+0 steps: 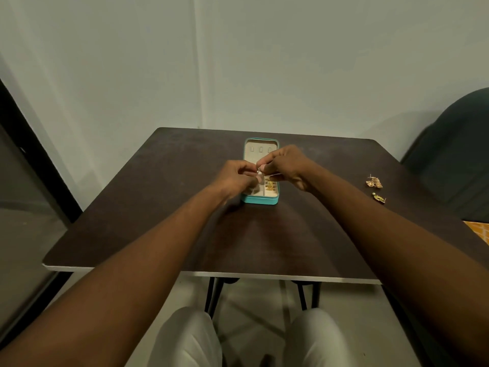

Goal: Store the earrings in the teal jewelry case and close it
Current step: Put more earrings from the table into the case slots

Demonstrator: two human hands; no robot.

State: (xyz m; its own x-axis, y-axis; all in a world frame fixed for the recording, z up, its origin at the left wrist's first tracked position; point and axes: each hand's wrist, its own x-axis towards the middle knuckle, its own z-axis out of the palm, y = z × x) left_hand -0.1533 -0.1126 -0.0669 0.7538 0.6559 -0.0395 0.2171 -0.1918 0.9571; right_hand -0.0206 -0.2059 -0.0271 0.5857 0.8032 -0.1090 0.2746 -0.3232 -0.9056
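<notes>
The teal jewelry case (260,200) lies open in the middle of the dark table, its cream lid (260,151) folded flat away from me. Gold earrings (270,184) sit in a right-hand compartment. My left hand (235,178) and my right hand (285,165) meet just above the case, both pinching one small silver earring (258,170) between their fingertips. Two more gold earrings lie loose on the table at the right: one (374,181) farther away, another with a green part (379,198) nearer to me.
The dark table (185,234) has a pale front edge and stands against a light wall. A dark chair (455,154) is at the right, with a patch of orange patterned fabric (479,230) below it. My knees in pale trousers show under the table.
</notes>
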